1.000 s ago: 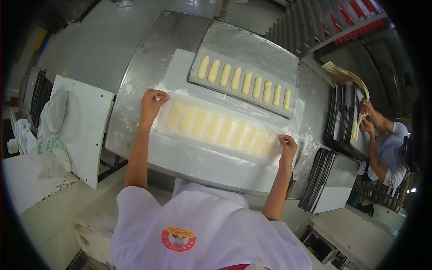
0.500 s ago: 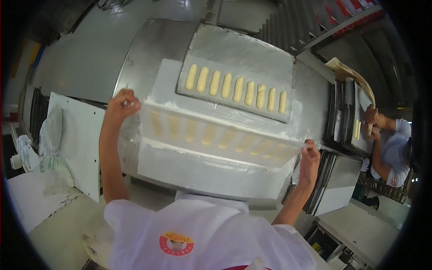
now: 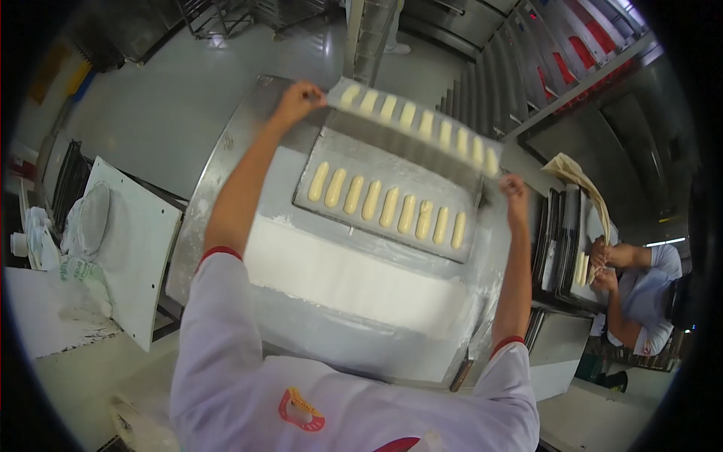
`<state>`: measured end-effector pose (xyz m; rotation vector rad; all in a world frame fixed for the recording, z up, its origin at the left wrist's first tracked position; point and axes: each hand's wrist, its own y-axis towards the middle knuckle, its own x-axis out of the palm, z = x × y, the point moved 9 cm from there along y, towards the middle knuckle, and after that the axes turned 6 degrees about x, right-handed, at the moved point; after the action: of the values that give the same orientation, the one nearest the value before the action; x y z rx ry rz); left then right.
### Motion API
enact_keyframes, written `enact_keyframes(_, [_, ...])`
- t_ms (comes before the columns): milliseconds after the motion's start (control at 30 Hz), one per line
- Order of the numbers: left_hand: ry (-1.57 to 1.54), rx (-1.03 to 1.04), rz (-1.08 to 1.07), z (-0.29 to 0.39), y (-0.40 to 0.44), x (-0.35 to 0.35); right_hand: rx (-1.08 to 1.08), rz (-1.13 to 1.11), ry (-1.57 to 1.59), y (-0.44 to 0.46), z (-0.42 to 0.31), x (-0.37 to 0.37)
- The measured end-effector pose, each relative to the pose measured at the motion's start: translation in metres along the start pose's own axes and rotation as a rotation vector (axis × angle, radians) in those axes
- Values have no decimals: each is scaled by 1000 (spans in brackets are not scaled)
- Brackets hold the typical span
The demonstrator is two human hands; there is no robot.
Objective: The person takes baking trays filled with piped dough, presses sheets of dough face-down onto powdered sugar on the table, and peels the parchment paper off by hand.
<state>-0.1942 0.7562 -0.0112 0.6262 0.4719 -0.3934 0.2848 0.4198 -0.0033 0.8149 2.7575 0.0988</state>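
Note:
A thin, pale sheet hangs between my hands above the far end of a metal tray. Several dough sticks lie in a row along it. My left hand pinches the sheet's left end, and my right hand is closed at its right end. On the tray's near half sits another row of pale yellow dough sticks, side by side. Nearer my body, a white strip crosses the metal table; whether it is flour or cloth I cannot tell.
At the right, a co-worker handles dough sticks beside stacked dark trays and a beige cloth. A white board stands at the left. A brown-handled tool lies at the table's near edge.
Both my hands have moved away from my body, carrying the sheet with its dough from the table's near part to over the tray's far end. The white strip is now uncovered.

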Motion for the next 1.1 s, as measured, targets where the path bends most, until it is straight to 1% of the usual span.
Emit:
enact_keyframes(67, [15,-153,-19,-36,-31,28,-8,-58,-388,2,55,10])
enact_keyframes(100, [97,-159,0,-44,-50,39,109,-76,-247,3,100,11])
enact_keyframes(133, [178,-169,15,-48,-65,46,114,-24,-345,-6,97,12])
enact_keyframes(167, [181,-172,14,-45,-71,46,126,28,-444,-15,91,17])
enact_keyframes(200, [90,-179,107,-38,-78,39,139,24,-444,-23,79,25])
enact_keyframes(233, [-4,-190,195,-32,-90,33,161,47,-338,-34,60,29])
enact_keyframes(267, [-10,-203,177,-23,-102,31,185,75,-234,-46,54,29])
enact_keyframes(300, [68,-126,113,-6,-106,28,197,87,-241,-53,64,28])
enact_keyframes(333, [140,-42,53,12,-107,27,176,156,-296,-60,71,19])
enact_keyframes(367, [123,-39,44,20,-112,26,153,221,-355,-67,74,9])
enact_keyframes(400, [209,9,-9,31,-117,25,147,276,-461,-77,55,13])
enact_keyframes(433, [299,59,-59,39,-119,25,154,286,-467,-84,47,20])
enact_keyframes(500, [334,76,-69,47,-117,24,116,316,-573,-93,33,31])
enact_keyframes(567, [387,27,-147,44,-113,27,110,332,-584,-92,37,32])
enact_keyframes(633, [388,10,-153,45,-110,27,19,385,-815,-93,26,36])
enact_keyframes(667, [384,-8,-161,44,-109,28,13,390,-810,-94,24,38])
enact_keyframes(700, [386,-4,-158,44,-108,29,55,432,-715,-98,26,34])
enact_keyframes(733, [376,-66,-145,37,-109,28,98,470,-620,-103,29,30])
enact_keyframes(767, [366,-131,-132,28,-112,27,96,469,-619,-105,38,23])
enact_keyframes(800, [368,-134,-130,24,-113,27,167,428,-325,-104,58,12])
enact_keyframes(833, [243,-180,-88,19,-115,22,239,379,-33,-108,67,11])
enact_keyframes(867, [117,-225,-45,13,-121,19,243,374,-35,-114,65,7])
enact_keyframes(900, [117,-232,-46,11,-128,17,275,342,22,-120,65,2])
enact_keyframes(967, [140,-163,-20,35,-134,0,310,308,77,-134,47,-3])
enact_keyframes(1000, [140,-170,-19,43,-140,-9,244,250,65,-141,31,-3])
enact_keyframes(1033, [40,-151,-28,52,-147,-16,179,192,53,-150,16,-3])
enact_keyframes(1067, [-59,-129,-34,65,-153,-25,182,194,43,-160,7,-7])
enact_keyframes(1100, [-59,-139,-28,77,-161,-35,184,184,39,-172,-2,-12])
